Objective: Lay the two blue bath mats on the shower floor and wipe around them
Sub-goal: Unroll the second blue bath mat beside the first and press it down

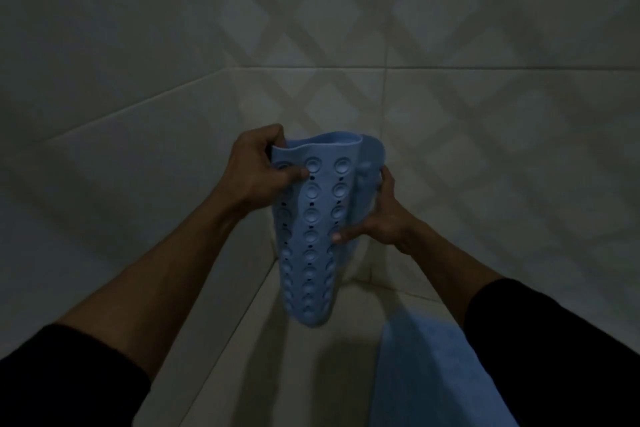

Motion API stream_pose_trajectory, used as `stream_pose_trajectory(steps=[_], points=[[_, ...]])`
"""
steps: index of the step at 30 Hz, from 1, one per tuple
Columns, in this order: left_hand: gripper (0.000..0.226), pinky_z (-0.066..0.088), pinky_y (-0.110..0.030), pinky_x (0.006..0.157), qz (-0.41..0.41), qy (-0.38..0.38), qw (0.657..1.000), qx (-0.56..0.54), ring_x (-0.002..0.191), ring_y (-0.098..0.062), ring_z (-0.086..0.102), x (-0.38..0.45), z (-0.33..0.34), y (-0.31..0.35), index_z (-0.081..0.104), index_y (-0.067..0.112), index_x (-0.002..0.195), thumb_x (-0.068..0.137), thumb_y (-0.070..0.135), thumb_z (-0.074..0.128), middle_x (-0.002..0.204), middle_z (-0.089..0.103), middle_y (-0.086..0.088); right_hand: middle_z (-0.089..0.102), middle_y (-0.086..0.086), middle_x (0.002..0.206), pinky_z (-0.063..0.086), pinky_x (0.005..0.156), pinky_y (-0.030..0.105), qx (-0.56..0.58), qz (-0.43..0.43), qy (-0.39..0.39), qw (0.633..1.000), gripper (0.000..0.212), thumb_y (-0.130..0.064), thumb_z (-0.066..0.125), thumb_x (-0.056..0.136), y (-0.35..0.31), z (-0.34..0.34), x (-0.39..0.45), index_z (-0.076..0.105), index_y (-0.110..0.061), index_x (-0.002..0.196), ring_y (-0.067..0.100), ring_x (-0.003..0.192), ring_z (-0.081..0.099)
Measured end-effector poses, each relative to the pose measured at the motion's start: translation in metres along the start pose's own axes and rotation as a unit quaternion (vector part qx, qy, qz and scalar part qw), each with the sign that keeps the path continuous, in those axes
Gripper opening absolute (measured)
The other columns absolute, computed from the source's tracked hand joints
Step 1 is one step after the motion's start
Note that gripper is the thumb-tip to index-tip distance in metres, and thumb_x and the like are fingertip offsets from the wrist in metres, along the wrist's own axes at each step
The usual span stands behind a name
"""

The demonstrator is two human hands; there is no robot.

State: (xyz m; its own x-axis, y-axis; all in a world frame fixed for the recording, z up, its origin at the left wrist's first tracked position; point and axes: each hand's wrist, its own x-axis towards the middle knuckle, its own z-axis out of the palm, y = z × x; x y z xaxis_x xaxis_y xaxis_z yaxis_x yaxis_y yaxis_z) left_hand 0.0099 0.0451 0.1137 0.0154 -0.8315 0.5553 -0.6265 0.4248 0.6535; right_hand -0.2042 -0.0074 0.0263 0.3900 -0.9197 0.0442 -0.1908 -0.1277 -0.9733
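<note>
A blue rubber bath mat (pixel 313 229) with rows of suction cups and small holes hangs folded lengthwise in front of me, its lower end dangling above the shower floor (pixel 322 374). My left hand (pixel 258 166) pinches its top left edge. My right hand (pixel 379 215) grips its right side lower down, thumb on the cup side. A second blue mat (pixel 429 371) lies flat on the floor at the lower right, partly hidden by my right sleeve.
Pale tiled walls (pixel 138 114) meet in a corner straight ahead, close behind the held mat. The room is dim. A light strip of floor runs between the left wall and the laid mat.
</note>
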Motion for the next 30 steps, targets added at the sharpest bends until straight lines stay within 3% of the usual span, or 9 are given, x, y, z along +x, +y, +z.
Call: stream_pose_trajectory(steps=[4,7,9,14,17,20,23,26,30], points=[[0.042,0.037,-0.027,0.051,0.031,-0.03,0.996,-0.074,0.06,-0.015,0.047,0.006,0.022,0.038,0.044,-0.001,0.066,0.067,0.005,0.085,0.063,0.049,-0.012,0.03,-0.004,0.146,0.052,0.088,0.027,0.031,-0.061,0.086,0.994,0.123,0.003,0.093,0.048,-0.011,-0.034,-0.031,0.01,-0.034,0.131,0.014,0.132,0.042],[0.041,0.043,-0.039,0.05,0.038,-0.029,0.991,-0.124,0.065,-0.017,0.051,0.012,0.044,0.064,0.044,0.002,0.068,0.066,0.008,0.085,0.068,0.055,-0.027,0.06,-0.005,0.121,0.056,0.067,0.015,0.035,-0.041,0.123,0.991,0.082,-0.001,0.094,0.052,-0.027,-0.069,-0.073,0.048,-0.02,0.118,0.004,0.104,0.065],[0.042,0.047,-0.043,0.053,0.028,-0.034,0.987,-0.156,0.066,-0.016,0.053,0.016,0.063,0.084,0.043,0.009,0.068,0.065,0.009,0.084,0.069,0.055,-0.021,0.068,-0.009,0.106,0.055,0.062,0.013,0.032,-0.027,0.152,0.987,0.062,-0.004,0.092,0.056,-0.034,-0.088,-0.104,0.061,-0.017,0.109,0.0,0.089,0.068],[0.044,0.053,-0.024,0.052,-0.003,-0.044,0.965,-0.259,0.059,-0.002,0.061,0.018,0.125,0.135,0.044,0.018,0.076,0.071,0.0,0.084,0.074,0.061,-0.004,0.068,-0.009,0.108,0.058,0.068,0.019,0.066,-0.025,0.235,0.969,0.063,0.007,0.086,0.062,-0.017,-0.131,-0.167,0.06,-0.027,0.108,0.002,0.091,0.069],[0.046,0.057,-0.028,0.054,-0.053,-0.061,0.939,-0.336,0.059,-0.009,0.067,0.004,0.166,0.154,0.043,0.019,0.09,0.075,-0.004,0.08,0.079,0.067,-0.008,0.072,-0.011,0.109,0.059,0.07,0.02,0.039,0.024,0.251,0.967,0.064,-0.007,0.092,0.058,0.001,-0.152,-0.2,0.066,-0.025,0.113,0.009,0.098,0.07],[0.05,0.055,-0.023,0.051,-0.094,-0.082,0.923,-0.363,0.055,-0.007,0.068,-0.018,0.207,0.171,0.043,0.013,0.107,0.076,-0.007,0.077,0.079,0.067,-0.009,0.072,-0.012,0.106,0.056,0.066,0.014,0.013,0.063,0.247,0.967,0.058,-0.007,0.09,0.063,0.022,-0.168,-0.235,0.067,-0.017,0.116,0.0,0.091,0.07],[0.052,0.056,-0.023,0.052,-0.13,-0.107,0.908,-0.383,0.057,-0.007,0.07,-0.035,0.248,0.187,0.044,0.012,0.111,0.076,-0.006,0.078,0.083,0.068,-0.009,0.072,-0.01,0.108,0.055,0.069,0.012,0.005,0.059,0.28,0.958,0.055,-0.009,0.087,0.07,0.041,-0.181,-0.27,0.065,-0.014,0.12,-0.002,0.092,0.069],[0.056,0.058,-0.026,0.058,-0.167,-0.125,0.886,-0.414,0.067,-0.01,0.073,-0.048,0.286,0.206,0.046,0.012,0.115,0.074,0.004,0.084,0.092,0.071,-0.008,0.074,-0.005,0.108,0.057,0.072,0.017,0.02,0.052,0.326,0.944,0.05,-0.013,0.087,0.071,0.059,-0.198,-0.302,0.067,-0.013,0.117,0.004,0.095,0.071],[0.067,0.058,-0.021,0.065,-0.208,-0.173,0.883,-0.383,0.082,-0.004,0.072,-0.082,0.336,0.24,0.049,0.015,0.127,0.074,0.036,0.085,0.103,0.069,0.004,0.074,0.003,0.111,0.06,0.082,0.034,0.061,0.048,0.361,0.929,0.047,-0.013,0.086,0.072,0.079,-0.219,-0.344,0.068,-0.011,0.115,0.017,0.102,0.071]])
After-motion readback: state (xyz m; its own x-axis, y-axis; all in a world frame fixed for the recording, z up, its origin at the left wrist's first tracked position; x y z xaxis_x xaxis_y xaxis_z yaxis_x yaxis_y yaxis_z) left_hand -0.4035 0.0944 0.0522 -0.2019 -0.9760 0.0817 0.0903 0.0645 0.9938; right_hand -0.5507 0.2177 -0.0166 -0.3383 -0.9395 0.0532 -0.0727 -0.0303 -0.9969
